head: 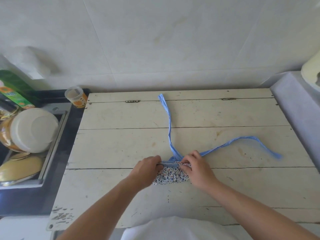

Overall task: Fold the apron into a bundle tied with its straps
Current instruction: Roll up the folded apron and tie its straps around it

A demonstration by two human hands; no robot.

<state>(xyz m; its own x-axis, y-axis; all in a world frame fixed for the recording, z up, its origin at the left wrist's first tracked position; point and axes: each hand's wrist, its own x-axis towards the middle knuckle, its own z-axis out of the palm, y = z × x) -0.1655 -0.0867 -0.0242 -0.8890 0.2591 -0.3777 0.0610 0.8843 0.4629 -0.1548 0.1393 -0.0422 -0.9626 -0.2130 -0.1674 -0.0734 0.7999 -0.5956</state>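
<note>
Apron [170, 175] is rolled into a tight floral bundle on the near part of the counter [121, 146], so the folding looks done and the tying is in hand; left hand [147, 170] grips the bundle's left end, fingers curled over its top edge; right hand [194, 168] pinches the right end where the straps leave; beyond, one strap [167, 118] runs away toward the wall, the other [242, 142] loops off right; next move, likely: gather both straps, wrap them round, knot without loosening the roll.
</note>
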